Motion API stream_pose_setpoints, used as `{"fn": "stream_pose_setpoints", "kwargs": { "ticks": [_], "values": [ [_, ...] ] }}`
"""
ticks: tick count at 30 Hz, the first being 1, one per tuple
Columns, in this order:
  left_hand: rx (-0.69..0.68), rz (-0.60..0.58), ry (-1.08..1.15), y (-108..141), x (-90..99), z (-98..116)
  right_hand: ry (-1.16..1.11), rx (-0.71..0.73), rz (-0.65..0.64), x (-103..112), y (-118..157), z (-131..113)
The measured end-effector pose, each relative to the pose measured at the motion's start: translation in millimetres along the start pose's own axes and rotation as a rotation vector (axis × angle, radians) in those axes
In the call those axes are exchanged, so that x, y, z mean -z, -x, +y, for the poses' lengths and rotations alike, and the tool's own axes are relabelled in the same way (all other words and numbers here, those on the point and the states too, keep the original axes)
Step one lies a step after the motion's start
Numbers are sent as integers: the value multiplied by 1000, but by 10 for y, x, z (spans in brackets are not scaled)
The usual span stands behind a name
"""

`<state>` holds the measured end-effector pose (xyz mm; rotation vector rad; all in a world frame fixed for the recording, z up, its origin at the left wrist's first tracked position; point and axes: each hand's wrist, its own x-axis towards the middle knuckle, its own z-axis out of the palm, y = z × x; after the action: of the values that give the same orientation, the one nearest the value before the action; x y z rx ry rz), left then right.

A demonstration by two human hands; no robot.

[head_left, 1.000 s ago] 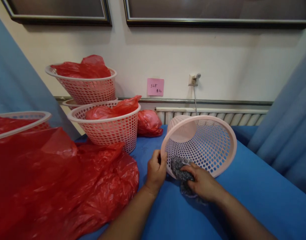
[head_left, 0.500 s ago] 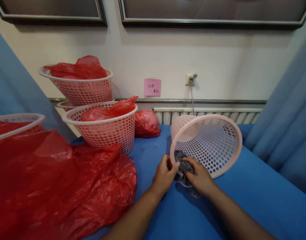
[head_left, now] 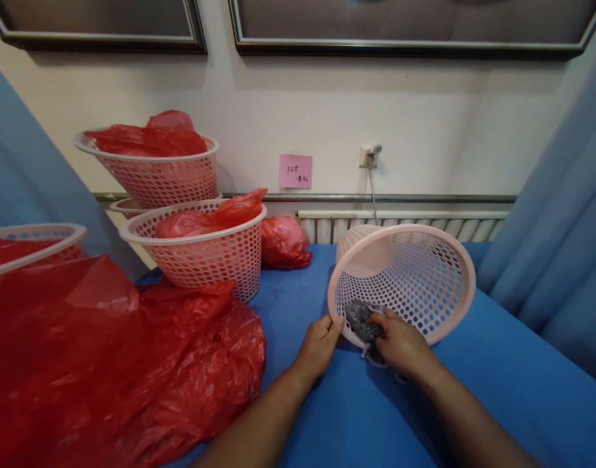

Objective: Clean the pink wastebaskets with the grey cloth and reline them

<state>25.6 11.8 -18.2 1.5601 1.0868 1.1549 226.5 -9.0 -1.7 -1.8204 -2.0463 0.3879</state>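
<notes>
A pink perforated basket (head_left: 405, 279) lies on its side on the blue-covered table, its mouth facing me. My left hand (head_left: 320, 341) is closed on the lower left part of its rim. A dark grey, speckled cloth (head_left: 360, 318) with a pale edge is bunched at the mouth, partly inside the basket and partly hanging over the rim. My right hand (head_left: 400, 338) grips this cloth, its fingertips partly hidden in the folds.
Red plastic bags (head_left: 195, 370) cover the table's left side. Behind them stand pink baskets (head_left: 214, 250) holding red bags, some stacked. Another red bag (head_left: 284, 240) sits near the radiator (head_left: 322, 227). A pink note (head_left: 296, 171) and a plugged socket (head_left: 368, 157) are on the wall.
My right hand has moved slightly right with the cloth. My left hand has come away from the cloth and holds the rim lower down. The basket's mouth has shifted slightly.
</notes>
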Motion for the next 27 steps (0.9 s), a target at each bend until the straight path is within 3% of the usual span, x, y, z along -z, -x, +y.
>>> {"fn": "stream_pose_setpoints", "kwargs": {
  "ticks": [3, 6, 12, 15, 17, 20, 23, 27],
  "values": [
    [0, 57, -62, -39, 75, 25, 188, -135, 27, 124, -10, 71],
    [-20, 73, -111, -39, 90, 47, 177, -184, 100, 90, -14, 31],
    [-50, 89, -163, -6, 53, 44, -447, 130, 135, -323, 16, -230],
    [-63, 100, -186, -16, 84, 46, -570, 197, 109, -355, 35, -238],
    [-67, 101, -201, -25, 108, 49, -446, 190, 35, -277, 50, -179],
    [-70, 97, -219, -41, 134, 55, -54, 45, -15, -85, 61, -17],
    [-77, 89, -233, -51, 136, 65, 306, -141, 59, 127, 36, 211],
    [-101, 50, -235, -38, 87, 86, 424, -265, 201, 268, -15, 492]
  ]
}}
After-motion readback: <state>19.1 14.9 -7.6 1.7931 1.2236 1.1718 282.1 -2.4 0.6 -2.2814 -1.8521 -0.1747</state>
